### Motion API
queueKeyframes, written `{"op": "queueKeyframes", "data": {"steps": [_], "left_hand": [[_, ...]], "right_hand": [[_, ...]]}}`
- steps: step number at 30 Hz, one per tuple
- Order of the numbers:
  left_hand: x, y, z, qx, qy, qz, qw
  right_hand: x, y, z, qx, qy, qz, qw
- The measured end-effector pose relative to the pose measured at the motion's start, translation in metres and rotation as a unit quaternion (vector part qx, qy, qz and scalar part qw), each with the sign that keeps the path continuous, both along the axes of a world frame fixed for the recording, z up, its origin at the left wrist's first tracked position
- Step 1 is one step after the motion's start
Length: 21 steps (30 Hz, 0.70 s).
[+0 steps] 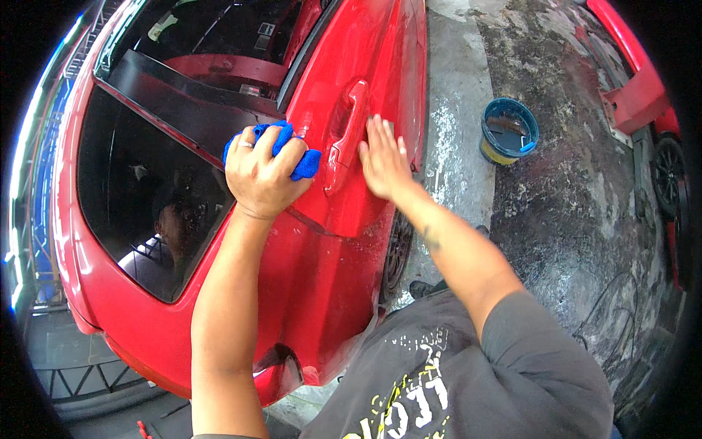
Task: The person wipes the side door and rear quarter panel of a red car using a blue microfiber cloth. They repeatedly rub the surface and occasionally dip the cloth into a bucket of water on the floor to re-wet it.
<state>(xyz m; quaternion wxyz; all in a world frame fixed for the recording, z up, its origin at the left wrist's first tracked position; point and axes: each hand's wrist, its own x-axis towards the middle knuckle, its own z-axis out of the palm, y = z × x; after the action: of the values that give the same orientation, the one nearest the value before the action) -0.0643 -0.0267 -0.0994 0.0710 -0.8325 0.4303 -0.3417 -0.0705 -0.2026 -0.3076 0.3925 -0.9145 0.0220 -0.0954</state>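
Observation:
My left hand (265,170) is closed around a bunched blue cloth (306,165), just above the red car's body beside the rear side window (146,190). The cloth sticks out on both sides of the fingers. My right hand (382,159) lies flat against the red door panel, fingers stretched out, just right of the door handle (348,135). A small greyish patch shows at its fingertips; whether it is a thing under the fingers or part of the panel, I cannot tell.
A dark teal bucket (510,132) with dark liquid and some items in it stands on the stained concrete floor (556,241) to the right. The car's rear wheel (397,256) is below my right forearm. Another red vehicle (662,124) is at the far right.

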Motion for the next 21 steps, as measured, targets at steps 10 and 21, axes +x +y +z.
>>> {"op": "queueKeyframes", "data": {"steps": [10,21], "left_hand": [[0.004,-0.007,-0.007,-0.035,0.009,-0.016,0.999],[0.001,-0.002,-0.029,0.012,0.021,0.052,0.998]], "right_hand": [[0.095,-0.054,-0.018,0.021,0.001,0.05,0.999],[0.097,-0.053,-0.039,0.071,-0.022,0.116,0.99]]}}
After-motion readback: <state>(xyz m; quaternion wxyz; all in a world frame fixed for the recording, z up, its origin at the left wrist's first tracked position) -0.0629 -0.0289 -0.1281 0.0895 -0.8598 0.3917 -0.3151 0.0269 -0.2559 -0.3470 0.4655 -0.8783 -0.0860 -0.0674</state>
